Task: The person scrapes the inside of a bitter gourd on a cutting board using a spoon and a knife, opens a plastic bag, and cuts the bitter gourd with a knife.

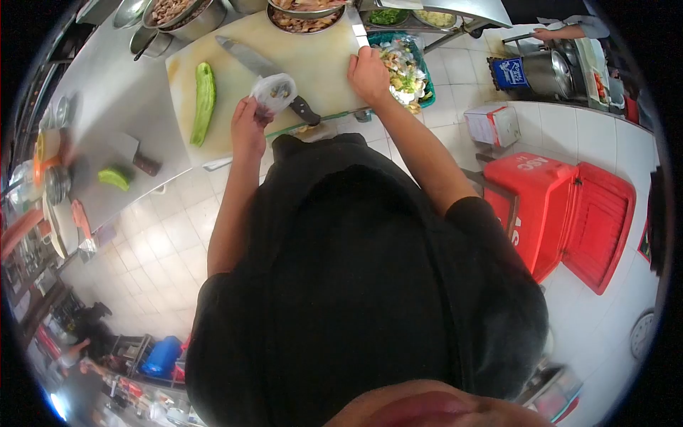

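Observation:
My left hand (249, 127) grips a small clear plastic container (274, 92) with dark bits in it, above the cutting board. My right hand (368, 75) is at the board's right edge with its fingers curled; whatever they hold, if anything, is hidden. On the pale cutting board (186, 78) lies a large knife (245, 55), partly covered by the container, its black handle toward me. A peeled long green gourd (204, 107) rests left of the knife. Beside my right hand, a green basket (428, 75) holds food scraps.
Metal bowls of meat (302, 25) stand behind the board. On the steel counter to the left are a cleaver (135, 151) and a green vegetable piece (114, 178). A red cooler box (530, 192), lid open, stands at right. Another person's hand (562, 33) is near a pot (548, 73).

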The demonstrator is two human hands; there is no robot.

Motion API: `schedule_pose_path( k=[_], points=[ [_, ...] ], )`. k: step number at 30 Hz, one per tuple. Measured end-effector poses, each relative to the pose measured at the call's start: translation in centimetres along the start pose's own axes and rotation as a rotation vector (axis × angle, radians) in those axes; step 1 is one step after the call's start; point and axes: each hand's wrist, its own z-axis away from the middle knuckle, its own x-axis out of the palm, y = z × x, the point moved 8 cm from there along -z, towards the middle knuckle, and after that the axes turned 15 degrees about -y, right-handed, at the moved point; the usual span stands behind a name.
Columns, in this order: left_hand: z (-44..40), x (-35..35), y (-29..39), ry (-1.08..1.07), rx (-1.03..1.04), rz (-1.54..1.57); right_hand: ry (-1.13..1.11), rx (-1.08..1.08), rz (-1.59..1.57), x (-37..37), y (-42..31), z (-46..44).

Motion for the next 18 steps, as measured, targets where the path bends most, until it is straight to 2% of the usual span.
schedule_pose_path(
  k=[10, 18],
  points=[
    [-0.6, 0.2, -0.3, -0.034, -0.003, -0.005, 0.050, 0.020, -0.032, 0.6, 1.4, -0.4],
    [-0.4, 0.7, -0.3, -0.054, -0.003, -0.032, -0.003, 0.108, -0.047, 0.3, 1.9, 0.1]
  ],
)
